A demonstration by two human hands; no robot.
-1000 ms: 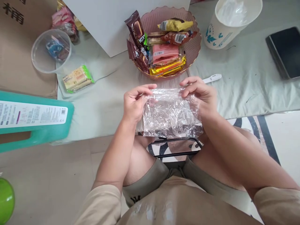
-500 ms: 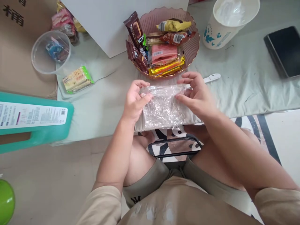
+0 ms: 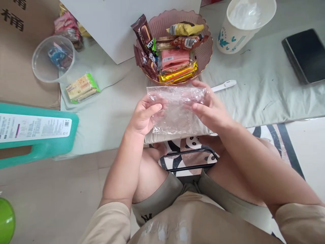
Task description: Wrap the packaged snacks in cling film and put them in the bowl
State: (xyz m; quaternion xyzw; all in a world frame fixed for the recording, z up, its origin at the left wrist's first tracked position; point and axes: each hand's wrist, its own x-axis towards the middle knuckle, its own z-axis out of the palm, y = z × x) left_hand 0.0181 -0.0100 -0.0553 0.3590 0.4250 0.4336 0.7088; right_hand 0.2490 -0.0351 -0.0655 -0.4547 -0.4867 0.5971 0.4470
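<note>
Pale grey-green cloth (image 3: 254,105) covers the long surface in front of a seated person, seen from above. At its left stands a brown cardboard box (image 3: 27,57), with a teal plastic jug (image 3: 58,144), white-labelled, lying nearer the person. At the back, a scalloped pink bowl (image 3: 205,66) holds wrapped snack bars (image 3: 175,61) in brown, pink, red and yellow. To its right are a white paper cup (image 3: 230,39) with blue leaves and crumpled clear film inside, then a black smartphone (image 3: 308,56).

Just in front of the bowl, near the cloth's front edge, a clear plastic bag (image 3: 177,115) is spread flat between two bare hands. The left hand (image 3: 143,117) pinches its left side, thumb in front and fingers behind; the right hand (image 3: 213,110) pinches its right side likewise.

Smaller things: a clear round tub (image 3: 38,66) near the box, a green-ended cracker packet (image 3: 82,88) just beside it, and a slim white plastic tool (image 3: 224,86) beyond the right hand.
</note>
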